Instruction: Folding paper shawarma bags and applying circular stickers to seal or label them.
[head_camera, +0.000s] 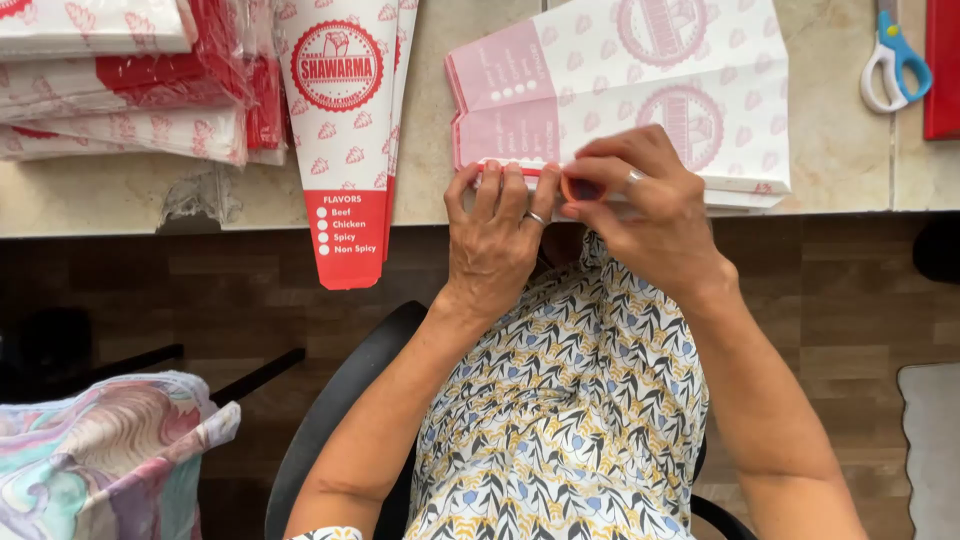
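A stack of white paper sheets with pink print (640, 80) lies at the counter's near edge, its left part folded over in a pink flap. My left hand (495, 235) presses its fingertips on the near edge of the folded sheet, a ring on one finger. My right hand (640, 200) sits just to its right on the same edge, pinching a small round orange thing (578, 188) between thumb and fingers. What the small thing is I cannot tell.
A finished red-and-white paper cone sleeve (345, 140) hangs over the beige stone counter (840, 150) edge at the left. Piles of more printed sheets (120, 80) lie far left. Blue-handled scissors (893, 62) rest at the top right. A patterned cloth (110, 455) sits lower left.
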